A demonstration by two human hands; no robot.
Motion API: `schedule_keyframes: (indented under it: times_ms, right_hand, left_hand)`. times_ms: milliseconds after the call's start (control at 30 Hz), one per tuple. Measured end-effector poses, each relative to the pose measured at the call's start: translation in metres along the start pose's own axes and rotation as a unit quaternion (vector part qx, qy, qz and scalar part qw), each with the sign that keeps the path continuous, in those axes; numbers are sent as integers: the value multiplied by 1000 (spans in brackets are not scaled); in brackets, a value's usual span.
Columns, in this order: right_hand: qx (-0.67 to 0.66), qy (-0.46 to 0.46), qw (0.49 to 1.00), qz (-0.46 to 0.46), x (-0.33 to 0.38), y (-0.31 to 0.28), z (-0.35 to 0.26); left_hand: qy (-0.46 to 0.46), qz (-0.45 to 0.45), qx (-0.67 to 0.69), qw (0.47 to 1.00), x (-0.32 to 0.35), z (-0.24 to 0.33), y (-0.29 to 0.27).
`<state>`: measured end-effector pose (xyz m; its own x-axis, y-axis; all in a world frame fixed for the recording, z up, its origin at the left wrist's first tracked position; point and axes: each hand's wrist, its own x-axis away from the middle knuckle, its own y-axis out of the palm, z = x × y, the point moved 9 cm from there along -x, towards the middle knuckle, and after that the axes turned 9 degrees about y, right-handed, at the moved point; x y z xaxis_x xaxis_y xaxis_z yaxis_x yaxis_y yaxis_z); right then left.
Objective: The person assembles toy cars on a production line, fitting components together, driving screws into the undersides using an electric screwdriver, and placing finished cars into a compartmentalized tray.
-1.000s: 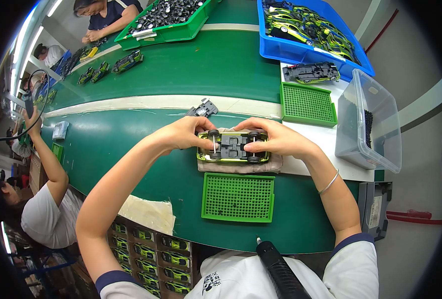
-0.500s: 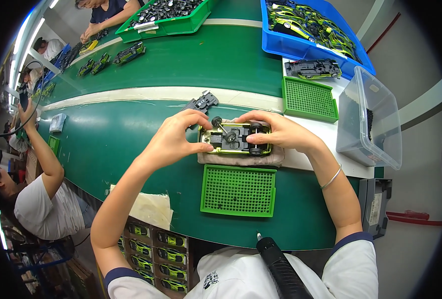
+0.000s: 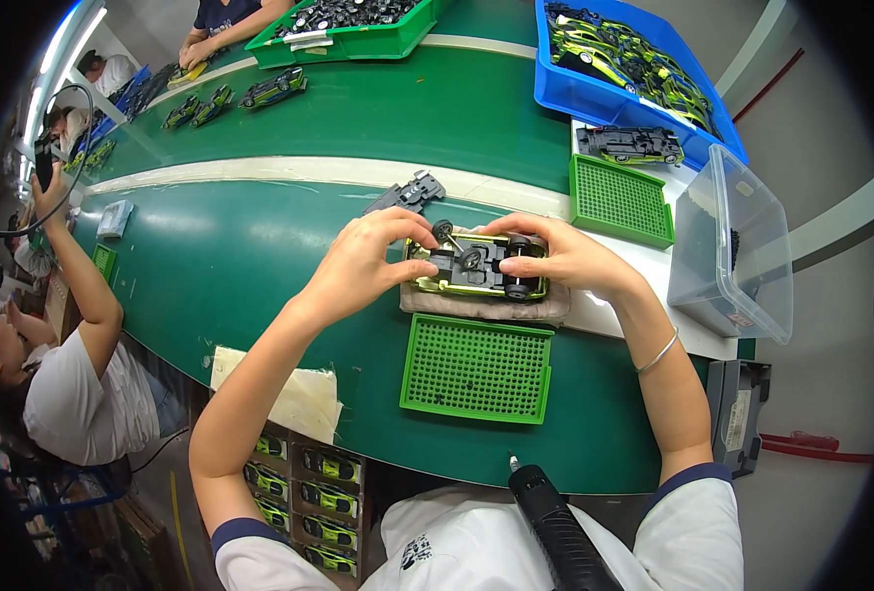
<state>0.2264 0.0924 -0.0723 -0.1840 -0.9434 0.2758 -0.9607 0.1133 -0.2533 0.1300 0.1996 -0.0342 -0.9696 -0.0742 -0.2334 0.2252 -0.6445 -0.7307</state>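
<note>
An upside-down toy car with a lime-green body and black underside lies on a beige cloth pad. My right hand grips its right end, thumb pressed beside the fitted wheels there. A loose wheel axle with two black wheels rests slantwise across the car's left half. My left hand curls around the left end, thumb on the underside and index finger close to the axle's far wheel; the other fingertips are partly hidden. Just behind the pad lies a dark grey chassis plate.
A green perforated tray sits in front of the pad; another green tray lies right, beside a clear plastic bin. A blue crate holds toy cars. A black electric screwdriver points toward the table edge. Co-workers sit left and far.
My left thumb has moved from the car's near edge inward onto its underside. The whole view has shifted slightly; the right hand keeps its grip and the loose axle lies much the same.
</note>
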Motion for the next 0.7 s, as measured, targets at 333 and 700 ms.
schedule_keyframes:
  times_ms: [333,700]
  right_hand:
    - [10,30,999,9,-2,-1,0]
    - [77,55,995,45,2,0,-2]
  left_hand:
    - [52,-35,-133,989,-9,12,-2]
    - [76,-75,-121,987,-14,3,0]
